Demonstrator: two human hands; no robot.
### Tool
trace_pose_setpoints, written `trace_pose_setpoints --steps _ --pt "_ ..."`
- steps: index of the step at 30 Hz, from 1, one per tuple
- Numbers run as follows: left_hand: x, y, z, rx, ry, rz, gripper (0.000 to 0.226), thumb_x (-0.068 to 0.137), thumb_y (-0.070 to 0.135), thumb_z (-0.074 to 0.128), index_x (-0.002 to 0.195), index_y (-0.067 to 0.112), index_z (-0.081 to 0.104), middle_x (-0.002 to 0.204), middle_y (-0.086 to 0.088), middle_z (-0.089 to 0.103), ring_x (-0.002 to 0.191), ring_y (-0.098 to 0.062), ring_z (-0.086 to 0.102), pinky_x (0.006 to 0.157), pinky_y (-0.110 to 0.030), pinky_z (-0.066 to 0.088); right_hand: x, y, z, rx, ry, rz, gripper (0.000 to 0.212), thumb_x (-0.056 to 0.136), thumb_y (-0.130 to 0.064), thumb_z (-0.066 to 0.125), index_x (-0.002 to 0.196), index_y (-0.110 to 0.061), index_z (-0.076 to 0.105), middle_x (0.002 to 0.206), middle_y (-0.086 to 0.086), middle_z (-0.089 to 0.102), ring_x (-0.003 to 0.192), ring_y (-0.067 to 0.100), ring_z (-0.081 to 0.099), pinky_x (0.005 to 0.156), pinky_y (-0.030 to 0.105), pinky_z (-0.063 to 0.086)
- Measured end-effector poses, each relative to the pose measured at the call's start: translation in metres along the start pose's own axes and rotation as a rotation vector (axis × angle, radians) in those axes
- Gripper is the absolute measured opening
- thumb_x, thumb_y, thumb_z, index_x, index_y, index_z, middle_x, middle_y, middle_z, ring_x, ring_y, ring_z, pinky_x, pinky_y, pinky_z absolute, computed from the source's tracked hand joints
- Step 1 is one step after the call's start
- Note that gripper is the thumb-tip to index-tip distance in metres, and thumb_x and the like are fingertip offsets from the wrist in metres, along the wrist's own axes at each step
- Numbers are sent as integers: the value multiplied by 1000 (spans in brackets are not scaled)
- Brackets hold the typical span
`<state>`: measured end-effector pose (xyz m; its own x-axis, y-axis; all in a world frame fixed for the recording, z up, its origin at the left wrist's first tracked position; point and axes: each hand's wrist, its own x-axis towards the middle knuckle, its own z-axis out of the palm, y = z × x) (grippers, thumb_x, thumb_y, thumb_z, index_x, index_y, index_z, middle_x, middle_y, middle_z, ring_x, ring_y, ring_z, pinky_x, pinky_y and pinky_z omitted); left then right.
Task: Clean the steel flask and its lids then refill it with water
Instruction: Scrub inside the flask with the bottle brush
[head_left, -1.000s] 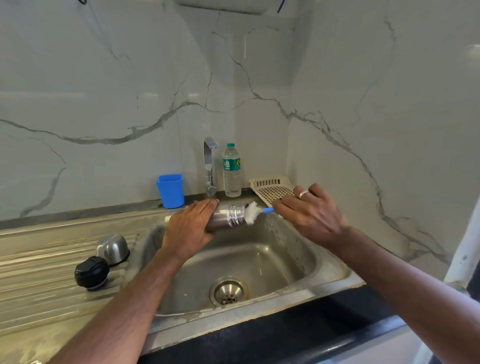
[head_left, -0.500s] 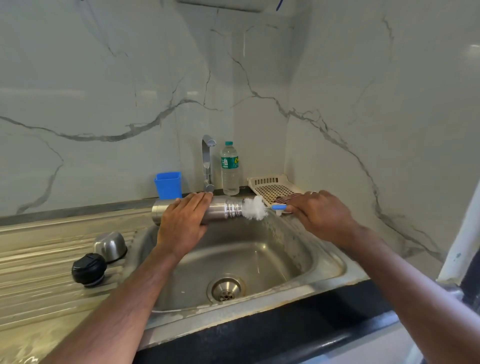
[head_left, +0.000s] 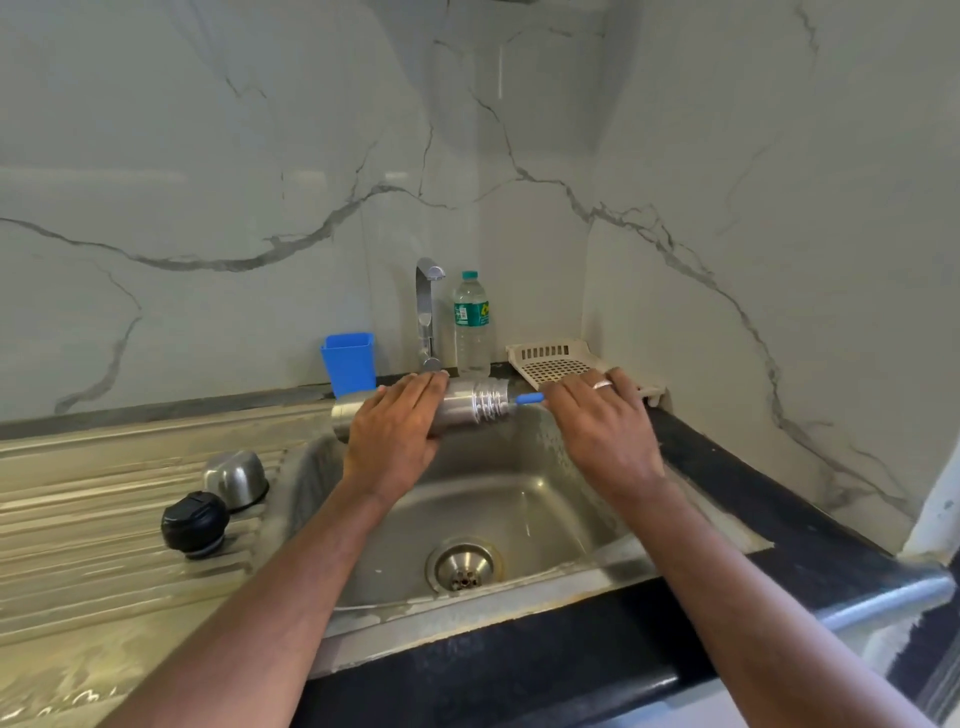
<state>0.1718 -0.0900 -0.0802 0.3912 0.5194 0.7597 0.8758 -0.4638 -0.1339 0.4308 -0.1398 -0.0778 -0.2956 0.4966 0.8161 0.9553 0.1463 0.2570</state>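
Over the sink (head_left: 524, 499), the left hand (head_left: 395, 436) wraps its fingers round the steel flask (head_left: 467, 408), held on its side with its threaded mouth to the right. The right hand (head_left: 605, 421) grips a bottle brush's blue handle (head_left: 530, 398), pushed into that mouth. A steel cup lid (head_left: 235, 477) and black stopper (head_left: 195, 524) sit on the drainboard (head_left: 104, 545).

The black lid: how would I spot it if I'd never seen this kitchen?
Start at the steel sink and look to its left, onto the ribbed draining board. Two lids sit there side by side, near the basin's edge. The black lid is the nearer one, round, dark and matte, while its neighbour, the steel cap, is a shiny dome.
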Motion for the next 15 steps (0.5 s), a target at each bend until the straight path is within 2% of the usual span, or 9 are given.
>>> trace_pose_setpoints --steps 2,4,6,9,13,15 --pt "-1 -8 -3 6 14 -1 82 61 17 90 136 10 58 124 -8 67 110 -30 67 92 -49 56 -5 21 -5 33 31 20 16 95 -15 64 111 -18 67 98 1 69 87 28 67 97 44 38" --pt "0 -14 -6 25 12 -36 80 62 15 88 136 10 58 124 -8 67 111 -31 66 94 -49 55 -8 35 -12 57 67 104 14 97 -19 58 107 -17 68 94 3 70 86 30 66 91 43 37" --pt "1 -10 -5 4 -14 -53 81 62 16 90 136 10 57 125 -8 67 112 -31 66 96 -51 55 -4 18 -12 53 62 109 15 94 -17 60 106 -16 69 96 4 71 88 30 66 92 44 38" --pt "0 2 0 -31 -14 -9 82 64 19 91 137 11 57 127 -8 67 112 -29 66 95 -50 57 -1 -8 -10 28 53 -5 17 91 -13 67 108 -16 69 99 3 72 89 25 66 94 44 41" --pt "0 -10 -7 -8 35 -41 79 63 16 89 135 11 58 124 -8 68 110 -30 67 94 -49 56 -12 29 -23 93 126 166 19 91 -21 58 103 -16 72 95 1 72 89 28 64 92 43 37" --pt "3 -6 -7 -11 22 -57 79 62 15 90 135 11 58 125 -8 67 112 -30 66 97 -51 55 -9 21 -23 92 89 215 21 91 -22 55 103 -16 72 95 1 72 91 27 63 93 43 36"
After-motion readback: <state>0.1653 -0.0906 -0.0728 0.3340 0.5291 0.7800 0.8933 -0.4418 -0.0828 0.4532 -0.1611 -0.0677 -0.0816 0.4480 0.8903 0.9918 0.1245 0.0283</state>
